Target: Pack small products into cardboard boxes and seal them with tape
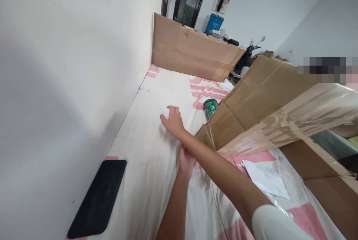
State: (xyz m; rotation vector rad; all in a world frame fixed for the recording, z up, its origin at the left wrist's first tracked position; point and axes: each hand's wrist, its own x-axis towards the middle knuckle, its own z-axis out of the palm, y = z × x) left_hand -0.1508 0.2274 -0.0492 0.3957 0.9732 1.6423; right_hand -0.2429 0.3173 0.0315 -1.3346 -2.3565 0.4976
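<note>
My right hand [173, 120] lies open and flat on a white sheet with pink markings [151, 147], fingers stretched toward the white wall. Its forearm reaches in from the lower right, with a white sleeve at the bottom edge. My left hand [185, 162] rests on the sheet just under that forearm. Its fingers are hidden, so I cannot see whether it grips the cloth. The sheet is creased around both hands.
A black phone [97, 198] lies by the wall [61, 83] at lower left. A green jar [210, 107] stands beside a taped cardboard panel [263, 94] on the right. Another cardboard panel [190, 50] closes the far end. A printed paper [267, 178] lies at right.
</note>
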